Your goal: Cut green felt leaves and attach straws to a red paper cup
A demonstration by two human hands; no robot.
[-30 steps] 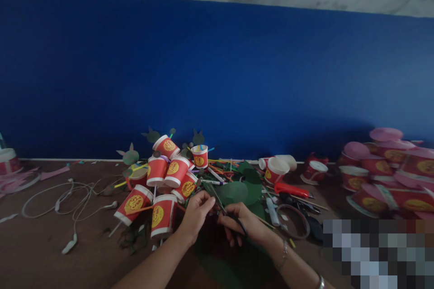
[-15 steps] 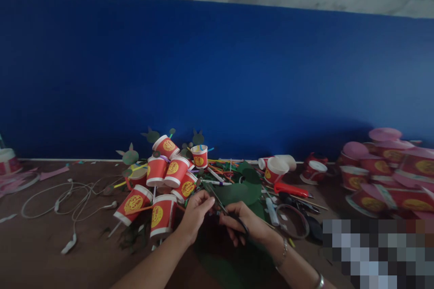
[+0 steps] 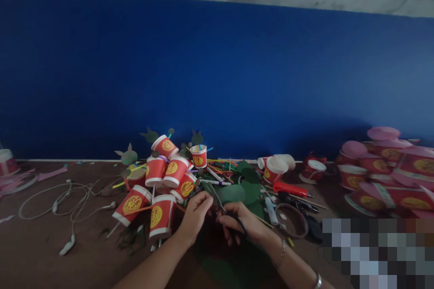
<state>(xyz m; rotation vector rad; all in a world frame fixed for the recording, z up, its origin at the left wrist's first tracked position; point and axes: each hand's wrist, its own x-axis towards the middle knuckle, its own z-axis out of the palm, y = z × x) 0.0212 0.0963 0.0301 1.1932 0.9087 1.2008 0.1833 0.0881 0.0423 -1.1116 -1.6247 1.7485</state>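
My right hand (image 3: 235, 221) grips a pair of scissors (image 3: 220, 203) by the dark handles, its blades slightly apart and pointing away from me. Just left of the blades, my left hand (image 3: 197, 214) is closed in a pinch; what sits between the fingertips is too small and dark to make out. Dark green paper (image 3: 249, 189) lies beyond the hands, and more green sheet spreads beneath them. Red and white paper cups (image 3: 163, 216) with yellow emblems pile up to the left of my left hand.
White earphones (image 3: 68, 244) with a tangled cord lie on the brown table (image 3: 30, 262) at left. Right of my hands are a red utility knife (image 3: 293, 188), a glue stick (image 3: 271, 211) and a roll of tape (image 3: 293, 221). Cups with pink discs (image 3: 383, 133) stack at far right. A blue wall panel (image 3: 217, 67) stands behind.
The scissor blades look slightly wider apart than before. Both hands stay in nearly the same place, and the whole view has shifted very slightly.
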